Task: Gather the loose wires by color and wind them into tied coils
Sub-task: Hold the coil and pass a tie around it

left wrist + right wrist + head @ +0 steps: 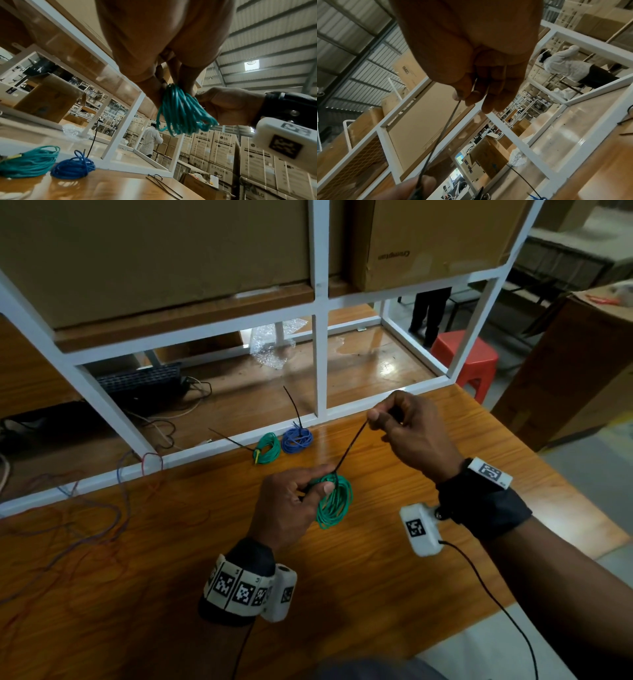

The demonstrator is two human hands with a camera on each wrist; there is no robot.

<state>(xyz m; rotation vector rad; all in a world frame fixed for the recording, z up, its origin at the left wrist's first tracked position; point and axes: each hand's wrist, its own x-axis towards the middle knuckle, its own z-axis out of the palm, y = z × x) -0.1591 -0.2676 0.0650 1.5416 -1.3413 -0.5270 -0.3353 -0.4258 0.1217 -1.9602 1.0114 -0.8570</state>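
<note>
Item one: green coil (pixel 334 501), pinched at its top in the fingers of my left hand (pixel 291 505), held just above the table (pixel 376 594). Item two: black cable tie (pixel 349 448), rising from the coil to my right hand (pixel 407 433), thumb and forefinger clamped on its tail. Beyond the coil, by the white frame (pixel 320 371): tied green coil (pixel 268 448), blue coil (pixel 296 440). Left of it: loose wires (pixel 85 508).

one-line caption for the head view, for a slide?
Left hand holds a green wire coil while right hand pulls a black zip tie taut; tied green and blue coils lie behind.
</note>
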